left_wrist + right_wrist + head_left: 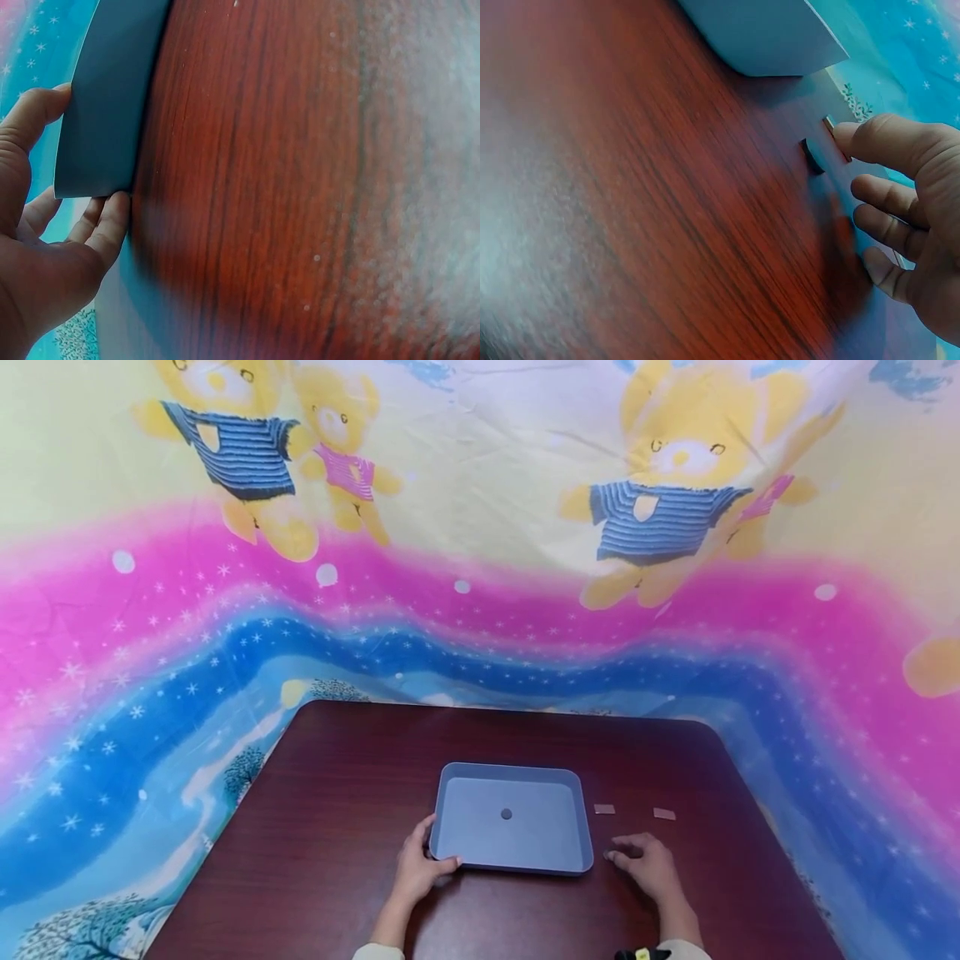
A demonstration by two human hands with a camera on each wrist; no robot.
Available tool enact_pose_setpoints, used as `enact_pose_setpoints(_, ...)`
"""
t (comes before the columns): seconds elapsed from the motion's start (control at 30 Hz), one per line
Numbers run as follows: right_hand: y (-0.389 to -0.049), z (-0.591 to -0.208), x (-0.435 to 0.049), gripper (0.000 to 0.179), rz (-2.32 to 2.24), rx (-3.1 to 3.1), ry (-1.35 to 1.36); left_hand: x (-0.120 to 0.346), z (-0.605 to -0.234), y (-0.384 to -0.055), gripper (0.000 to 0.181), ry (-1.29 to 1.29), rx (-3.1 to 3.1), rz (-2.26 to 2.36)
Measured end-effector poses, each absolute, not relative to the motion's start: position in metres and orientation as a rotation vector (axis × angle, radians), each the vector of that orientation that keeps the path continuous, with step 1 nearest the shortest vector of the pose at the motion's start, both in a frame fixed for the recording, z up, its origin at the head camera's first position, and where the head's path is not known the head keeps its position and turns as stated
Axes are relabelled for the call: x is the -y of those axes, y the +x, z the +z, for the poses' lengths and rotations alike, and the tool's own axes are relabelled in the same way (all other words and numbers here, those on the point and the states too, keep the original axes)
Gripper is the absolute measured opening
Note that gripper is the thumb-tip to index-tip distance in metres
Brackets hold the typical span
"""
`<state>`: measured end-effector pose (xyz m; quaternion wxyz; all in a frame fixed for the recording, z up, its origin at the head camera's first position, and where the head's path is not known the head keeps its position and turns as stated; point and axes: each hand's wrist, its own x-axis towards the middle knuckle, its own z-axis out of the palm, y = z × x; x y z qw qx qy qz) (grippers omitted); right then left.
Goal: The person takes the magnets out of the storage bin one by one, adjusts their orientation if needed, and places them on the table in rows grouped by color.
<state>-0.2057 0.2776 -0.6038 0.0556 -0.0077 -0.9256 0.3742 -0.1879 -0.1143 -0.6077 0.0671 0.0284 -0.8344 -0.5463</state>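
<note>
A shallow grey-blue rectangular tray lies on the table, with a small dark round disc on its floor. My left hand grips the tray's near left corner. The left wrist view shows the thumb at the rim of the tray wall and other fingertips low at the corner. My right hand is just right of the tray with its fingers bent loosely. Close to its fingertips, a second dark disc is on the table; a gap shows between it and the fingers.
Two small flat rectangular pieces, a nearer one and one farther right, lie right of the tray. The dark red wood-grain table has rounded far corners. Behind it hangs a cloth printed with bears and snowflakes.
</note>
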Motion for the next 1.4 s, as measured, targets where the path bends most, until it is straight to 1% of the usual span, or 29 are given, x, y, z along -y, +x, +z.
enact_pose_setpoints(0.23, -0.202, -0.585, -0.277, 0.034, 1.244, 2.751, -0.015, 0.112, -0.608, -0.187, 0.086, 0.053, 2.514, -1.674)
enact_pose_setpoints(0.4, -0.210, -0.571, -0.270, 0.041, 1.292, 2.795, 0.015, 0.114, -0.606, -0.186, 0.086, 0.074, 2.515, -1.659)
enact_pose_setpoints(0.53, -0.218, -0.563, -0.263, 0.045, 1.420, 2.793, 0.043, 0.114, -0.606, -0.186, 0.086, 0.083, 2.525, -1.650)
enact_pose_setpoints(0.67, -0.224, -0.556, -0.255, 0.046, 1.539, 2.766, 0.071, 0.114, -0.606, -0.186, 0.086, 0.066, 2.525, -1.657)
enact_pose_setpoints(0.93, -0.236, -0.545, -0.236, 0.046, 1.634, 2.748, 0.117, 0.115, -0.608, -0.188, 0.087, 0.063, 2.528, -1.658)
enact_pose_setpoints(1.2, -0.246, -0.548, -0.214, 0.037, 1.647, 2.786, 0.205, 0.115, -0.608, -0.188, 0.087, 0.056, 2.530, -1.664)
enact_pose_setpoints(1.4, -0.252, -0.551, -0.201, 0.039, 1.583, 2.826, 0.267, 0.115, -0.607, -0.186, 0.086, 0.093, 2.555, -1.642)
